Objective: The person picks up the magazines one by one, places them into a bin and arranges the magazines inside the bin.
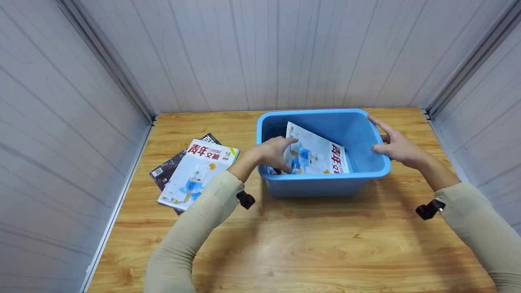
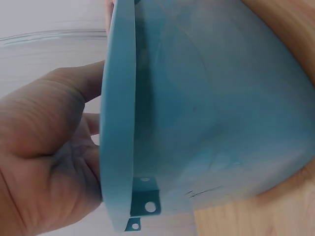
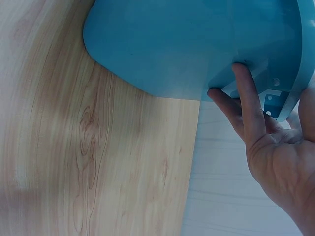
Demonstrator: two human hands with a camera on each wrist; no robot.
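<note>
At the left of the head view we see two magazines (image 1: 191, 173) lying overlapped on the wooden desk (image 1: 309, 244), a white-covered one over a darker one, well apart from our hands. Moving right, our left hand (image 1: 273, 151) reaches over the near-left rim of the blue bin (image 1: 325, 183); its fingers (image 1: 287, 142) lie fairly straight against the magazine in the bin (image 1: 315, 156), which leans tilted inside, and we cannot tell whether the thumb pinches it. We judge that magazine light, floppy and glossy, likely to slide; an edge or the spine seems the best hold. The bin stands on the desk at centre right, near the back wall; it looks like stiff, light, smooth plastic, best taken by the rim. At the right, our right hand (image 1: 397, 146) rests on the bin's right rim, and in the right wrist view its fingers (image 3: 246, 93) curl under the lip. The bin walls hem in the left hand's reach
</note>
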